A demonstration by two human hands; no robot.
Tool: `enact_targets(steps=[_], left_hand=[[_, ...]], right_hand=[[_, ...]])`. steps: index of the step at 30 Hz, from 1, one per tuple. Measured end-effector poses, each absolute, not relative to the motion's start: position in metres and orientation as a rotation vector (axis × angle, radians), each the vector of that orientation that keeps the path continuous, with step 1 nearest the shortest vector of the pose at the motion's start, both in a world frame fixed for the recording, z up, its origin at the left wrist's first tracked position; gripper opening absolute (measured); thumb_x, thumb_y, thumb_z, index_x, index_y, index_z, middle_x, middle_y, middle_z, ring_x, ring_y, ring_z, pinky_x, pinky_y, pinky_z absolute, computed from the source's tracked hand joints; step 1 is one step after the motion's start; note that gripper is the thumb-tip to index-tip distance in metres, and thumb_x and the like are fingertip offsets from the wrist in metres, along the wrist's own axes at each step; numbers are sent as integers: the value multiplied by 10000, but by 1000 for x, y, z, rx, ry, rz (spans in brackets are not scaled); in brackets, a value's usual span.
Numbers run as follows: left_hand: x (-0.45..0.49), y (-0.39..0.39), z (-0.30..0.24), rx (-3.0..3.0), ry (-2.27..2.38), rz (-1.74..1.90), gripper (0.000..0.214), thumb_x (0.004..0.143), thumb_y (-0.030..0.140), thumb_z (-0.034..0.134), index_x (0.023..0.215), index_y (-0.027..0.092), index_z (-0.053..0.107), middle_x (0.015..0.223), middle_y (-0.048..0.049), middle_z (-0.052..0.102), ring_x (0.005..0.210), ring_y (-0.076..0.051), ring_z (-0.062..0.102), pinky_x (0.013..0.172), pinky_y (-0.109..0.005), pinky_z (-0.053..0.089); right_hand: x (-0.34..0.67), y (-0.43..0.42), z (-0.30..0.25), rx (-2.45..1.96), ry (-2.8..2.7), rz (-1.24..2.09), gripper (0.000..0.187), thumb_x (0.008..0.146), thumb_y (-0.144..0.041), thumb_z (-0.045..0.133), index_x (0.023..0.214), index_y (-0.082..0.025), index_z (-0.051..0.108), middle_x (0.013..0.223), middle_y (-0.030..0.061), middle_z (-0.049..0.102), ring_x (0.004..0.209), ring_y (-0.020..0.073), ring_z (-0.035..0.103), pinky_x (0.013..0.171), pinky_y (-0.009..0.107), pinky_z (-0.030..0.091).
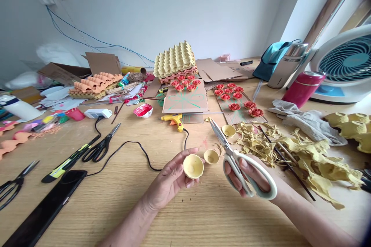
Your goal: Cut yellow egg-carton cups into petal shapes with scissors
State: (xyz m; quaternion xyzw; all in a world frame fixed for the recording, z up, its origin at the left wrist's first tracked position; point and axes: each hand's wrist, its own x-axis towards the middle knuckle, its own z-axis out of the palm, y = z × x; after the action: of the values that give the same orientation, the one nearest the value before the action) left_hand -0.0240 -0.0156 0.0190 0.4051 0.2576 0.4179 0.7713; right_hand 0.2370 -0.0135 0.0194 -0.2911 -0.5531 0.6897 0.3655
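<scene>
My left hand (171, 180) pinches a small yellow egg-carton cup (193, 166) just above the wooden table (121, 197). My right hand (255, 179) grips white-handled scissors (234, 154) through the loops, with the blades pointing up and away, slightly apart. Two more yellow cups (211, 156) (228, 130) lie on the table close by. A heap of yellow carton scraps (304, 154) spreads to the right of my right hand.
Red paper roses (235, 98) lie on cardboard sheets behind. A yellow glue gun (174, 120) with a black cord, stacked egg trays (175, 60), black scissors (101, 147), a phone (43, 210), a red flask (303, 88), a cloth (307, 119) and a fan (344, 63) surround the work area.
</scene>
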Motion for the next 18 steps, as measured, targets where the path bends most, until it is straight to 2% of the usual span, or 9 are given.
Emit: enact_targets(steps=[2,5,9,12,15,18], left_hand=[[-24,-16,19,910,578,916,470,863,379,685,1305,232,626,1012,-79,645,803,-142,595,641,-218,408],[-23,-16,19,972,643,973,448,812,360,745,1235,235,665,1064,-61,626,828,-124,550,667,-208,429],[-22,-14,20,1096,768,1065,436,766,269,794,1176,258,645,1134,-45,632,954,-139,555,802,-216,450],[-20,-13,19,1151,837,1136,454,747,252,809,1157,257,615,1138,-34,625,1009,-151,565,884,-241,454],[-18,-13,15,1244,888,1173,470,733,263,818,1141,235,588,1075,-35,624,962,-152,581,867,-255,474],[-15,-14,11,1359,971,1225,465,734,248,816,1121,225,558,1027,-37,620,903,-151,589,810,-257,486]], right_hand=[[236,-15,24,-820,-1507,1737,560,867,-718,523,880,-160,571,590,-14,536,457,106,508,440,212,375],[234,-19,27,-948,-1638,1608,529,876,-699,514,844,-172,550,609,-19,514,516,115,481,501,238,384],[230,-25,29,-1152,-1990,1199,347,937,-510,530,813,-187,556,713,5,545,647,150,485,595,272,377],[225,-29,30,-1226,-2239,851,236,947,-373,531,789,-198,516,723,2,549,668,161,473,661,303,367],[220,-31,31,-1172,-2378,596,173,911,-304,567,794,-199,498,751,1,561,687,168,491,744,340,357],[215,-33,29,-1156,-2396,461,138,883,-298,604,837,-199,519,795,7,587,719,182,525,759,352,335]])
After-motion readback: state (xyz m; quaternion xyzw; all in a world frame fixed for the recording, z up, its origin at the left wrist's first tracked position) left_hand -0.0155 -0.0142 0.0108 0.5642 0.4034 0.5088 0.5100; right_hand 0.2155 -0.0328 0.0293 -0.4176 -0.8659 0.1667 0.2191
